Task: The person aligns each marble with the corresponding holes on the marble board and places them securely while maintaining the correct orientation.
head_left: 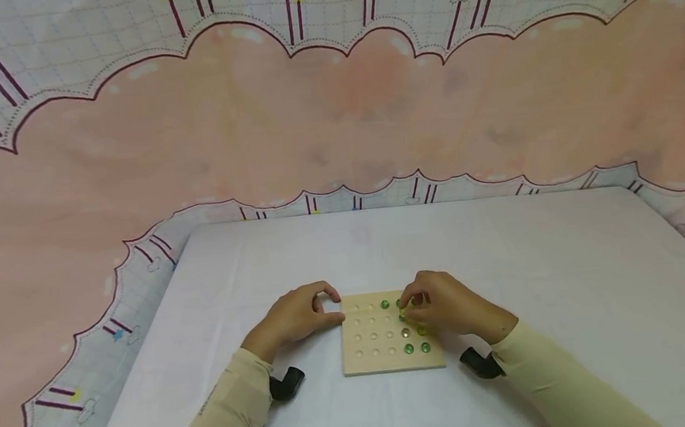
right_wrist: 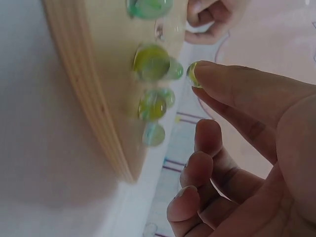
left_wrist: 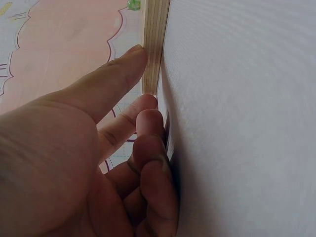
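A square wooden board with rows of round hollows lies on the white table. Glass marbles, green ones among them, sit in hollows toward its right side and top row. Between thumb and forefinger my right hand pinches a clear yellow-green marble, held just off the board face in the right wrist view; its other fingers curl loosely. My left hand is at the board's left edge, where the thumb tip touches the side and the forefinger lies near the corner.
The white table spreads around the board on all sides. A patterned peach-and-white cloth hangs behind it. Dark wrist mounts stick out below both sleeves.
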Demonstrator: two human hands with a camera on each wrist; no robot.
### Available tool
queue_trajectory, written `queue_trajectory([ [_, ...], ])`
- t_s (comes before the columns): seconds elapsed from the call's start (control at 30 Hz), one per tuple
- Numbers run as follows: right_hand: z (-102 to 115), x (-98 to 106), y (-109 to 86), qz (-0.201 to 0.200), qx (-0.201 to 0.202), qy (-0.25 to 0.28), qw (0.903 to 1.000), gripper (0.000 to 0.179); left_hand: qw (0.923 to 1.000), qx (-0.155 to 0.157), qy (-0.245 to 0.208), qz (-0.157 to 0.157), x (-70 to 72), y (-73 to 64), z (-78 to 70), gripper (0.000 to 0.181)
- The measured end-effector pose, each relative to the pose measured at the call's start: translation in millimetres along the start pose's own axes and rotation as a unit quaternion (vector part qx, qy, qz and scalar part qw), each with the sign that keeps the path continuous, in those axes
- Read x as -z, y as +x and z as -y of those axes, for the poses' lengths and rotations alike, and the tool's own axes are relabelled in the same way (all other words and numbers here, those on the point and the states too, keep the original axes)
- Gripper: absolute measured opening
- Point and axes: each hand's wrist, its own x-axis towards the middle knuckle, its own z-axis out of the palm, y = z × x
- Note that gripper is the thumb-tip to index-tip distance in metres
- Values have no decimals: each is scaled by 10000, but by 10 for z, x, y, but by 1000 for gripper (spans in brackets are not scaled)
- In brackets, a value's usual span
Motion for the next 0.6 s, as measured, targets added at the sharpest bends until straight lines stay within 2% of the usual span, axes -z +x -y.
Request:
queue_trajectory([
  [0.13, 44, -69, 44, 88, -121, 53, 9999, 13, 10000, -22, 3, 8, -5, 9, 9, 29],
  [0.4, 85, -158, 90, 143, -85, -178, 9997, 10, 10000, -28, 48, 5, -18, 23, 22, 30],
  [0.6, 104, -185, 108, 99, -39, -405, 9991, 10, 9997, -225, 70, -21, -7, 16, 29, 29],
])
